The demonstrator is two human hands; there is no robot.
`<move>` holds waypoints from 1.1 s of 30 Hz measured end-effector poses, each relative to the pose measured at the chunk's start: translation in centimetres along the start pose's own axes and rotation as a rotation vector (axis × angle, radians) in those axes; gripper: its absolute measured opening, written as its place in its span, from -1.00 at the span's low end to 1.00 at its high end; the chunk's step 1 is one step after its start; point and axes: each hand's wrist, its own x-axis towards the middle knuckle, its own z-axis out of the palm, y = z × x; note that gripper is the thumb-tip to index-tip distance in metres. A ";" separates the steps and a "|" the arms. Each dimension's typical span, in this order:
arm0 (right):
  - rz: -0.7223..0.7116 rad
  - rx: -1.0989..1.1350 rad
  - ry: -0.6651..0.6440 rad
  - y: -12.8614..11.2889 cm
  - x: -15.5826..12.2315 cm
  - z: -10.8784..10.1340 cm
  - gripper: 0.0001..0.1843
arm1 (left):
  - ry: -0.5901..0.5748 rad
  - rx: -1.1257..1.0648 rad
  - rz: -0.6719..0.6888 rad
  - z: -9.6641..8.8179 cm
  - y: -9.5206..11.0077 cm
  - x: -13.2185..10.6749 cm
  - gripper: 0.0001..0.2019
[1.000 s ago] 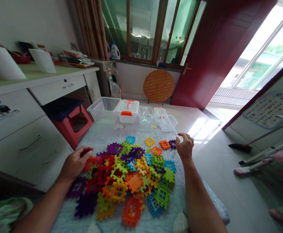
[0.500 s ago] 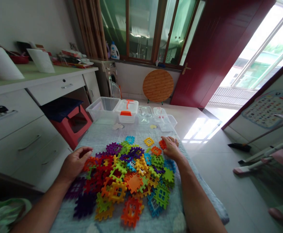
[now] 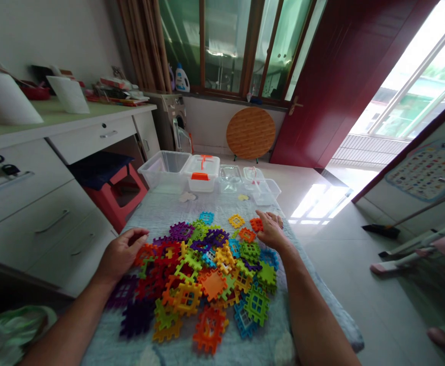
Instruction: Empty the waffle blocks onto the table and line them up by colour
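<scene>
A heap of colourful interlocking plastic waffle blocks lies on a pale blue quilted cloth. My left hand hovers at the heap's left edge, fingers slightly curled, nearest to orange and red blocks and holding nothing visible. At the far right of the heap, my right hand is turned partly palm up beside a small orange-red block. Nothing shows in its fingers. Beyond the heap lie a yellow block and a blue block, apart from the rest.
Clear plastic boxes, one with an orange latch, stand along the cloth's far end. White drawers and a red stool are on the left. The cloth's right edge drops to a tiled floor.
My right hand has come down and leftward from the far side of the heap and turned palm up. A small purple block beside it no longer shows. My left hand has hardly moved.
</scene>
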 end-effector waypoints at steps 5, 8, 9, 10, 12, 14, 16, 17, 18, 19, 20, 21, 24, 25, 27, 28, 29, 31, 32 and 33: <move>-0.157 0.023 -0.089 -2.2 -1.2 -1.4 -0.57 | -0.016 -0.036 0.006 0.1 -0.2 0.0 -0.66; -0.195 -0.037 -0.135 -3.5 -1.5 -1.4 -0.71 | -0.019 -0.041 0.004 0.2 -0.3 0.0 -0.66; -0.194 -0.051 -0.135 -3.7 -1.5 -1.3 -0.75 | -0.022 -0.037 0.001 0.2 -0.4 0.0 -0.66; -0.189 -0.054 -0.128 -3.8 -1.5 -1.2 -0.79 | -0.024 -0.031 0.000 0.1 -0.4 0.1 -0.66; -0.180 -0.030 -0.099 -3.6 -1.3 -0.9 -0.83 | -0.027 -0.023 -0.001 0.1 -0.4 0.1 -0.66; -0.170 0.055 -0.060 -3.0 -1.1 -0.8 -0.79 | -0.027 -0.022 0.000 0.1 -0.3 0.0 -0.66; -0.140 0.223 -0.026 -2.3 -1.0 -0.6 -0.79 | -0.028 -0.023 -0.002 0.1 -0.2 0.1 -0.66; -0.121 0.333 -0.021 -2.0 -1.0 -0.6 -0.78 | -0.032 -0.023 -0.005 0.1 -0.3 0.1 -0.66; -0.103 0.448 -0.032 -1.8 -1.1 -0.5 -0.72 | -0.036 -0.024 -0.008 0.1 -0.3 0.1 -0.65; -0.092 0.552 -0.060 -1.7 -1.2 -0.4 -0.65 | -0.041 -0.026 -0.011 0.2 -0.5 0.1 -0.65; -0.089 0.630 -0.095 -1.7 -1.3 -0.3 -0.59 | -0.045 -0.028 -0.013 0.2 -0.6 0.1 -0.65; -0.094 0.670 -0.129 -1.8 -1.5 -0.2 -0.58 | -0.049 -0.029 -0.014 0.2 -0.8 0.1 -0.65; -0.151 0.548 -0.164 -2.7 -2.0 -0.5 -0.70 | -0.053 -0.026 -0.015 0.3 -1.2 0.1 -0.65; -0.177 0.469 -0.154 -3.0 -2.1 -0.7 -0.73 | -0.053 -0.024 -0.014 0.3 -1.3 0.1 -0.64; -0.221 0.345 -0.140 -3.5 -2.4 -1.2 -0.73 | -0.048 -0.023 -0.013 0.3 -1.3 0.1 -0.64; -0.239 0.305 -0.145 -3.7 -2.4 -1.4 -0.71 | -0.045 -0.022 -0.013 0.3 -1.3 0.1 -0.64; -0.252 0.276 -0.158 -3.8 -2.5 -1.6 -0.68 | -0.041 -0.022 -0.013 0.3 -1.2 0.1 -0.64; -0.269 0.228 -0.192 -3.9 -2.5 -1.9 -0.63 | -0.038 -0.025 -0.012 0.3 -1.0 0.1 -0.64; -0.275 0.209 -0.201 -3.8 -2.6 -1.9 -0.61 | -0.037 -0.028 -0.010 0.3 -0.8 0.1 -0.64; -0.276 0.197 -0.201 -3.8 -2.6 -1.9 -0.59 | -0.037 -0.031 -0.009 0.2 -0.7 0.1 -0.65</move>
